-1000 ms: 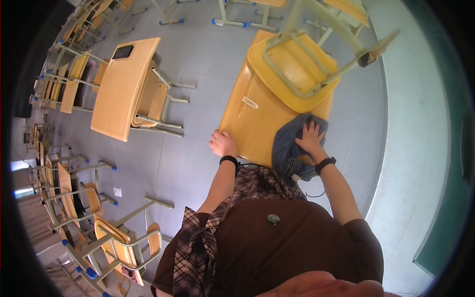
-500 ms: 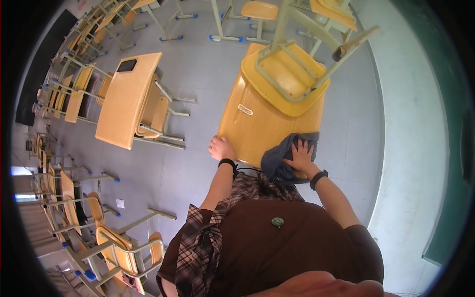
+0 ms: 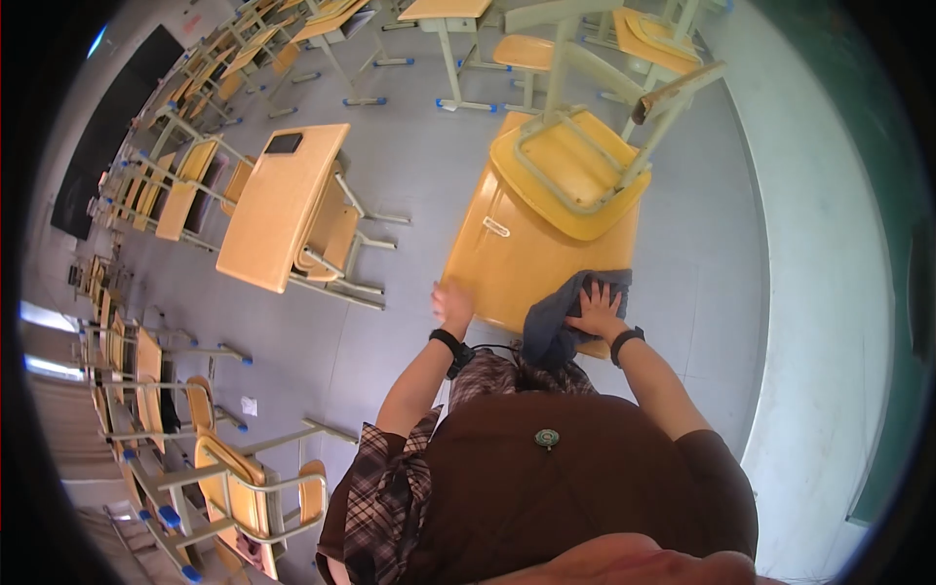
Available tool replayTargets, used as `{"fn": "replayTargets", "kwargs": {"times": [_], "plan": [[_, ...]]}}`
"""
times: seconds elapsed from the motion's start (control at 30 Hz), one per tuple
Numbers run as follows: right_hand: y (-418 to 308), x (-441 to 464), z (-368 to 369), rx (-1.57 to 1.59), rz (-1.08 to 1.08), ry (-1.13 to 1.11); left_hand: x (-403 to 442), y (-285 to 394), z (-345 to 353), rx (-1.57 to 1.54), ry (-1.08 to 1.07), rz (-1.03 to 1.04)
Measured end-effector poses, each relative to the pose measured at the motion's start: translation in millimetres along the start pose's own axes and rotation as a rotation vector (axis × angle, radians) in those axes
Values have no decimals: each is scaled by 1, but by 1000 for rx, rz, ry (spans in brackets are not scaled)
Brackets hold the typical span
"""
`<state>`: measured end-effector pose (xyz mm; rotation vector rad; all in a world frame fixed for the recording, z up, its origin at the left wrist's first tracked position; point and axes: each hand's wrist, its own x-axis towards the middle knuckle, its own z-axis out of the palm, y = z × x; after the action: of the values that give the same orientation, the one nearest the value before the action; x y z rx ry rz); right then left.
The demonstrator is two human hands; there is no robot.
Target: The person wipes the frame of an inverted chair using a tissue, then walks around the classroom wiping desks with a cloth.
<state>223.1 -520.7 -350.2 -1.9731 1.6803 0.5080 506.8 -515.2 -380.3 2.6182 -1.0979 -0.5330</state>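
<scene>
A dark blue-grey cloth lies bunched over the near right corner of a wooden school desk. My right hand rests on the cloth with its fingers spread, pressing it against the desktop. At the near left corner, my left hand is at the desk edge; its fingers are partly blurred but look loosely apart, with nothing visible in them. An upturned yellow chair sits on the far part of the desktop, legs in the air. Left of it, a small whitish strip marks the desktop.
To the left stands another desk with a black phone-like object on it and a chair beside it. More desks and chairs line the far and left sides. A pale wall with a green board runs along the right.
The view has shifted, so the room appears farther right and lower. My left hand's fingers have loosened at the desk edge. My right hand stays spread on the cloth, slightly shifted.
</scene>
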Motion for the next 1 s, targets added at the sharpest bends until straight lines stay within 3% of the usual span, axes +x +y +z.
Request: {"fn": "replayTargets", "kwargs": {"times": [0.07,0.13,0.2,0.27,0.33,0.53,0.6,0.73,0.83,1.0], "plan": [[1,2,2,-7,1,0,-10,1,-9,15,-69,296],[1,2,1,-2,2,-5,-22,9,-25,-396,-114,843],[3,3,2,-7,10,-12,-62,45,-76,-769,-479,826],[2,3,2,0,11,-22,-93,72,-116,-774,-760,971],[2,0,-3,6,2,-30,-127,90,-160,-856,-904,1192],[5,-1,2,34,-22,60,-178,97,-260,-1000,-1389,1393],[4,-4,1,34,-18,59,-188,96,-301,-1037,-1379,1458],[4,2,2,26,7,18,-208,93,-353,-1194,-1015,1568],[11,23,18,87,-22,-77,-231,90,-362,-1262,-832,1658],[5,7,0,-30,-8,-20,-272,99,-363,-1365,-641,1799]]}}
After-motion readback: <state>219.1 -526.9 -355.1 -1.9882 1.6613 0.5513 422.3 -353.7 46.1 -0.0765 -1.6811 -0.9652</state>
